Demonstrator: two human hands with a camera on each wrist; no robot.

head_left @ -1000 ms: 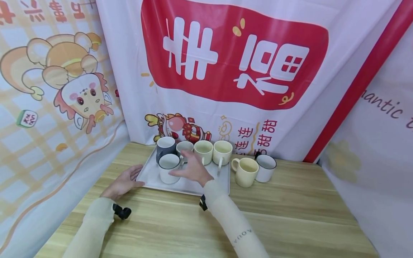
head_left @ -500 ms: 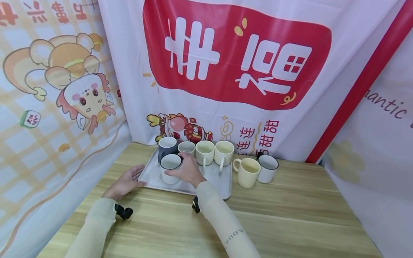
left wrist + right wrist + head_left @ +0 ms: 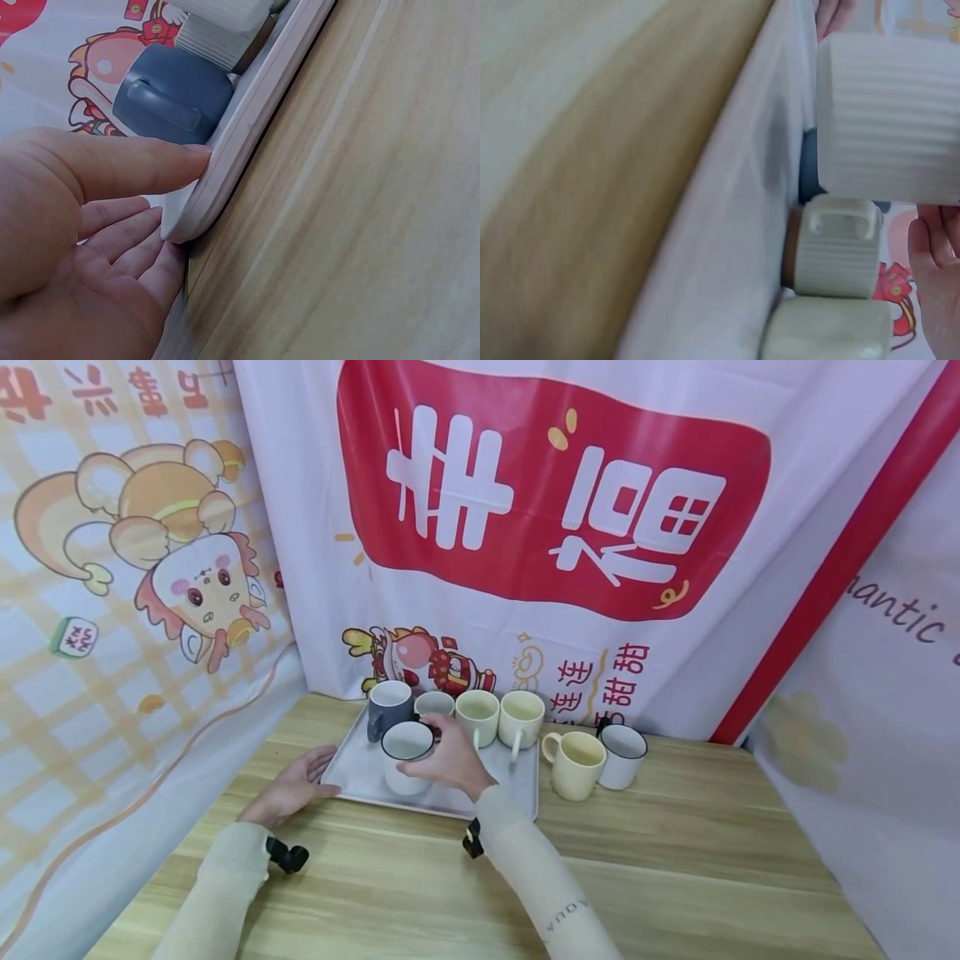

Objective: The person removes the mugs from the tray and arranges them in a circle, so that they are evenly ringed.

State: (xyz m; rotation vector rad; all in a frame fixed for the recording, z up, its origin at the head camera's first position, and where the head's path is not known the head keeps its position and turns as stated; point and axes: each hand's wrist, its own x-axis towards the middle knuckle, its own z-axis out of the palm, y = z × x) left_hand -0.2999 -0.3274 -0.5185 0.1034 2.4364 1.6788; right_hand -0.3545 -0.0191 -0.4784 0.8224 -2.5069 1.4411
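My right hand (image 3: 448, 756) grips a white ribbed mug with a dark rim (image 3: 406, 770) over the front of the pale tray (image 3: 352, 777). In the right wrist view this mug (image 3: 892, 120) hangs above the tray, its shadow on the surface beneath. My left hand (image 3: 291, 787) rests at the tray's front left corner. Seen from the left wrist, the thumb (image 3: 142, 166) touches the rim and the other fingers extend loosely along the tray's side. Behind the held mug stand a dark blue-grey mug (image 3: 387, 717), a grey-white ribbed mug (image 3: 836, 259) and two pale green mugs (image 3: 521, 717).
Right of the tray, a yellow mug (image 3: 576, 768) stands on the wooden table (image 3: 675, 860), partly in front of a white mug with a dark rim (image 3: 622, 760). Printed cloth (image 3: 300, 527) hangs behind the table and along both sides.
My right hand has closed round the white ribbed mug, which has lifted and shifted slightly right from where it stood. The left hand stays at the tray corner.
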